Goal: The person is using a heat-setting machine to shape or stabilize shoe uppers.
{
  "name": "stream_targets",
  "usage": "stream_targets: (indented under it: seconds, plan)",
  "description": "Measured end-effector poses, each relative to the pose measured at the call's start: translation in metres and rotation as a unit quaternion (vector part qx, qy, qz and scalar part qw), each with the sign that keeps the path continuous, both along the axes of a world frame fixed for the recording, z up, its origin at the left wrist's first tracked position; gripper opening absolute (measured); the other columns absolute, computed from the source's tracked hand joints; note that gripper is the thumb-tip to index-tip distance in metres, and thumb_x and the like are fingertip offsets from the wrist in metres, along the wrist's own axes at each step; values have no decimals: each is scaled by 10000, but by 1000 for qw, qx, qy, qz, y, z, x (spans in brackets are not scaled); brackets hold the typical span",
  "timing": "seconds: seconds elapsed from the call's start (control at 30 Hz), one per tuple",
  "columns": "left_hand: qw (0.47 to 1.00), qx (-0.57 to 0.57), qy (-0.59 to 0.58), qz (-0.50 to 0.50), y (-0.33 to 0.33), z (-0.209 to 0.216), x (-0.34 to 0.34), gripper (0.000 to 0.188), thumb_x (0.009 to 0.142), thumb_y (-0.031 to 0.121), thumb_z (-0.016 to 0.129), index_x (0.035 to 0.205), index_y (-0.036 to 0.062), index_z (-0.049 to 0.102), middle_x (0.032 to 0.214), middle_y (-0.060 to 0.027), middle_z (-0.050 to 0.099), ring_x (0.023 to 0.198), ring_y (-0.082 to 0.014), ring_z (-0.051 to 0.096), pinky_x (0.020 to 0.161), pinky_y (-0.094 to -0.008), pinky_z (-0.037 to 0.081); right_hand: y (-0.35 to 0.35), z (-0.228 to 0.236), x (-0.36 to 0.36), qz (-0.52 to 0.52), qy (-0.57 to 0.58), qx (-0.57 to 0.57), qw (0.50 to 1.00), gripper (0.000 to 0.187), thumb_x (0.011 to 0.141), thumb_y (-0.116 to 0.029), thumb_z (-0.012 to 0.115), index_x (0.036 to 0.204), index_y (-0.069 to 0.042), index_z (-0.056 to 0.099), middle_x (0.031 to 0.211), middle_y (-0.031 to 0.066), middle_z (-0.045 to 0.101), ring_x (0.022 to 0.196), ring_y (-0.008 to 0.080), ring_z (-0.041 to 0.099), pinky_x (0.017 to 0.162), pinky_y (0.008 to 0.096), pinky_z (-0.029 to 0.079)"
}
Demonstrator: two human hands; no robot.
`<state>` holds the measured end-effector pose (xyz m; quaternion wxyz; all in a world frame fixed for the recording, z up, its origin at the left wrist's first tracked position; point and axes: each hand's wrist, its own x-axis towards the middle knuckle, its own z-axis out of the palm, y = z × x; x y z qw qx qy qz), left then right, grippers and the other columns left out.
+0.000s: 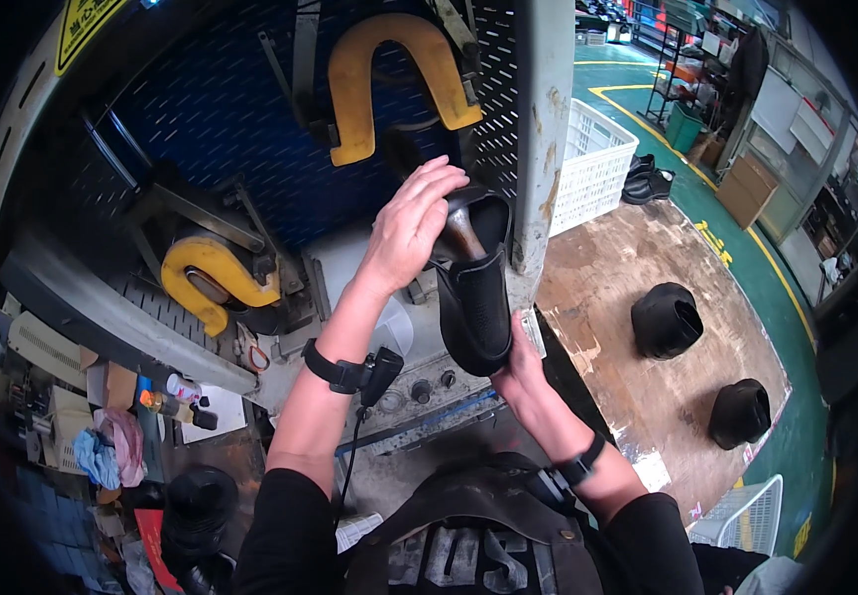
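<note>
A black shoe upper (pixel 475 297) is tilted in front of the machine, toe end toward me. A worn, shiny metal form (pixel 463 236) shows in its opening; I cannot tell how far it reaches inside. My left hand (pixel 414 223) lies against the left side of the opening, fingers stretched out and near each other. Under the toe end, my right hand (pixel 521 362) grips the shoe upper, with some fingers hidden beneath it. Just beyond my left hand is a large yellow U-shaped clamp pad (pixel 389 59); a smaller yellow pad (pixel 216 283) sits at the left.
On the worn wooden table (pixel 597 288) at right stand two black shoe uppers (pixel 667 320). A white plastic basket (pixel 592 164) is behind it, beside black shoes (pixel 647 183). Knobs line the machine's front panel (pixel 419 392). Bottles (pixel 176 397) and cloths (pixel 112 446) lie at left.
</note>
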<state>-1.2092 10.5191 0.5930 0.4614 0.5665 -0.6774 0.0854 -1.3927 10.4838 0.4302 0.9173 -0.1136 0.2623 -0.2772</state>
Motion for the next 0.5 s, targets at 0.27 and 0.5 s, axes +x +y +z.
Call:
stream_targets:
  seconds: [0.27, 0.5]
  plan:
    - [993, -61, -105, 5, 14, -11, -9, 296, 859, 132, 428, 1069, -8, 582, 1176, -160, 554, 1222, -345, 441, 1064, -461, 288, -41, -81, 99, -139, 201, -187, 951, 498, 931, -407, 492, 1088, 52, 603, 1018, 127, 640, 896, 200, 615, 791, 310, 476]
    - [998, -33, -46, 3, 28, -25, -16, 385, 879, 170, 434, 1205, -10, 534, 1305, -167, 486, 1296, -359, 357, 1080, -459, 231, -85, -131, 170, -220, 283, -386, 850, 393, 873, -322, 552, 1045, 18, 646, 980, 85, 659, 886, 174, 600, 782, 331, 462]
